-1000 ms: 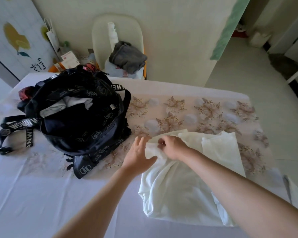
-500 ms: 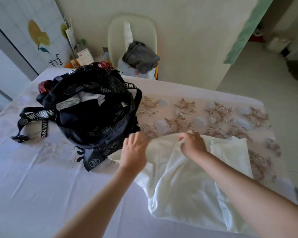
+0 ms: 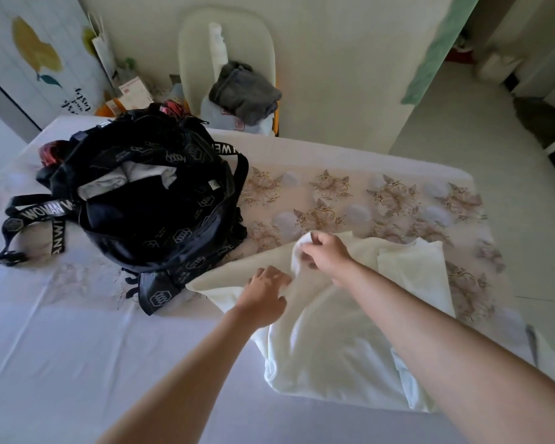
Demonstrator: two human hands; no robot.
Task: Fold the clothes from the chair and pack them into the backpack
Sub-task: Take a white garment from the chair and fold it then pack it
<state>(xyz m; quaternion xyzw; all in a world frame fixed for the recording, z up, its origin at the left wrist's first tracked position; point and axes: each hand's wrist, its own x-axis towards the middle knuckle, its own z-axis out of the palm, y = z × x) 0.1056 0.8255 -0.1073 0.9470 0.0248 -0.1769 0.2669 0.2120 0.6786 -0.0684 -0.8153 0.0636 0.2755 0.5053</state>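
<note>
Nearest, a cream garment [image 3: 334, 331] lies half-folded on the bed [image 3: 61, 347], its left flap reaching almost to the backpack. The left hand [image 3: 263, 296] rests on it with fingers spread flat. Just beyond, the right hand [image 3: 327, 254] pinches a bunched bit of the cloth, probably an edge or sleeve, though blur hides which.

The open black backpack [image 3: 161, 219] already holds pale folded cloth. On the chair [image 3: 199, 43] behind, a grey garment [image 3: 244, 91] is still waiting.

The risk: if the pinch pulls while the flat hand bears too lightly, the layers could slide and the fold go crooked. The flap could also catch under the backpack.
</note>
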